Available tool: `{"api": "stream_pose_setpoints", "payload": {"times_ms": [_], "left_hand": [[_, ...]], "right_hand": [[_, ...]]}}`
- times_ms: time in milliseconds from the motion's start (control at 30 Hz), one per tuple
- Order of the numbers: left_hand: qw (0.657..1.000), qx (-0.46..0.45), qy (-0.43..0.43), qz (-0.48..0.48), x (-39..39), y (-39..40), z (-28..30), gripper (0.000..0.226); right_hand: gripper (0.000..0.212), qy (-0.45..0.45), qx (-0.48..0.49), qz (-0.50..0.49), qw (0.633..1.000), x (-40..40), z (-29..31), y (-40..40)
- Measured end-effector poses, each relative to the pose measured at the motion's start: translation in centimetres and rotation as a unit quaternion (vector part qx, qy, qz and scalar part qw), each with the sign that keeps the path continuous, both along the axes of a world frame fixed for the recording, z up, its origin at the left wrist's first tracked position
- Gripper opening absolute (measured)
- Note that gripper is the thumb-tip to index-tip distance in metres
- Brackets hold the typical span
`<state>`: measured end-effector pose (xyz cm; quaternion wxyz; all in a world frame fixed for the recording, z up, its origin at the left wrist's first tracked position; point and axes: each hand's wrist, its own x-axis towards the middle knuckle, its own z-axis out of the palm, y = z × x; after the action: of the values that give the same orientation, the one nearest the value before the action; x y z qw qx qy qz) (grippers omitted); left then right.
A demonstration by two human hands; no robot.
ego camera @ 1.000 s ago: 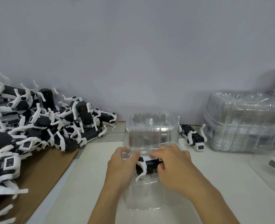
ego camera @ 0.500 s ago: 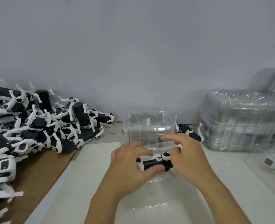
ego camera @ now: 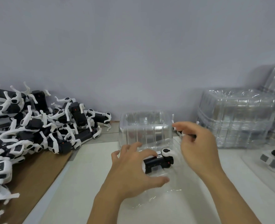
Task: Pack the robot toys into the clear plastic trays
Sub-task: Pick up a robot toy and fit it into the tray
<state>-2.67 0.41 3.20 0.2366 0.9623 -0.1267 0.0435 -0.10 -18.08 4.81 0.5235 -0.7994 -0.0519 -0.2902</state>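
Your left hand (ego camera: 131, 172) now spreads over the robot toy (ego camera: 157, 161) w/ fingers on it, toy lying in the clear tray (ego camera: 145, 126). Right hand (ego camera: 196, 143) has let go, fingers loosely curled, holding nothing. Toy's nearly seated; press it home next.

Hidden and cropped parts of a packing bench

Right hand (ego camera: 198, 147) hides most of a black-and-white robot toy (ego camera: 178, 132) at one o'clock; another toy (ego camera: 274, 157) is cropped at three o'clock.
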Motion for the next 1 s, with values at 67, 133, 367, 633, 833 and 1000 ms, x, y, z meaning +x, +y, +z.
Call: {"api": "stream_pose_setpoints", "payload": {"times_ms": [67,133,367,633,833,1000], "left_hand": [[0.998,-0.064,0.012,-0.009,0.0,0.4,0.3,0.073],[0.985,-0.172,0.008,-0.019,0.2,0.9,0.9,0.064],[0.808,-0.588,0.042,-0.005,0.1,0.3,3.1,0.048],[0.592,-0.795,0.133,0.001,0.5,0.5,2.1,0.076],[0.583,-0.800,0.141,-0.008,0.7,0.5,1.7,0.061],[0.590,-0.796,0.137,0.014,0.7,0.6,1.5,0.053]], "right_hand": [[0.054,-0.049,0.075,-0.035,0.995,-0.1,1.1,-0.7],[0.048,-0.104,0.172,-0.071,0.977,-0.2,2.1,-1.4],[0.040,-0.091,0.176,0.014,0.980,-0.8,2.7,0.2],[0.026,-0.067,0.022,0.151,0.986,-1.5,1.3,5.2],[0.029,-0.050,0.009,0.158,0.986,-1.5,1.6,4.7],[0.030,-0.047,0.008,0.146,0.988,-1.7,1.7,4.7]]}}
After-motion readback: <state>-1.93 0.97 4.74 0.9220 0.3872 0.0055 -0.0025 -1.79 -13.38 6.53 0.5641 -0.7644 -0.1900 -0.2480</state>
